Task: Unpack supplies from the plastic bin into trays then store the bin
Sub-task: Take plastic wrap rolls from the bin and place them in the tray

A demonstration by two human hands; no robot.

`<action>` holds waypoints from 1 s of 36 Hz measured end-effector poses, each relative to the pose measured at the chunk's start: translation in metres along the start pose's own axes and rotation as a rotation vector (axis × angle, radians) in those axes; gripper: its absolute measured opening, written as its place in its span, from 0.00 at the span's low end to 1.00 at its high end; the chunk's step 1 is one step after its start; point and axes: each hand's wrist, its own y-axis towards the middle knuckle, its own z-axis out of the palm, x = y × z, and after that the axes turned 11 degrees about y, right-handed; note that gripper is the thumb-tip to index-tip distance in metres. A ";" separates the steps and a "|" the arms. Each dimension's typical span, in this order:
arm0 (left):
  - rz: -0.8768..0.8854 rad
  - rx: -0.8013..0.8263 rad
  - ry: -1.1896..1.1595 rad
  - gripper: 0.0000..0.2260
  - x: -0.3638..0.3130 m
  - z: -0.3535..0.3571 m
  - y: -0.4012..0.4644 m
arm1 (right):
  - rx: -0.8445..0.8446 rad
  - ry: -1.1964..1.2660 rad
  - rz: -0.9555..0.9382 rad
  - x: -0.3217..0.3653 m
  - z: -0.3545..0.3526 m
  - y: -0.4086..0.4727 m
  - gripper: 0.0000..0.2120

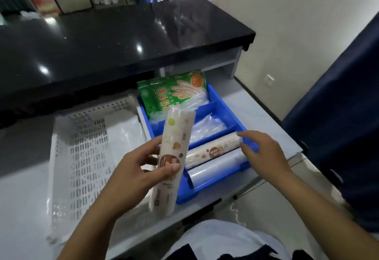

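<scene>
The left hand (139,167) grips 1 printed white cylindrical roll (174,157), tilted over the desk's front edge. The right hand (260,151), fingers spread, touches a second printed roll (213,151) lying in the blue divided plastic tray (223,103) near the desk's right edge. The white perforated plastic bin (82,146) sits just left of the tray.

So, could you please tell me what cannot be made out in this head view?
- Back of the blue tray: hidden by the green glove pack.
- White perforated bin: contents unclear through glare and blur.
- Print on the roll in the left hand: too small and blurred.
- Right hand covers the lying roll's end.
</scene>
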 end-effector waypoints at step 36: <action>0.116 0.114 0.559 0.27 -0.004 0.075 0.061 | 0.013 0.055 0.160 -0.010 0.002 -0.077 0.24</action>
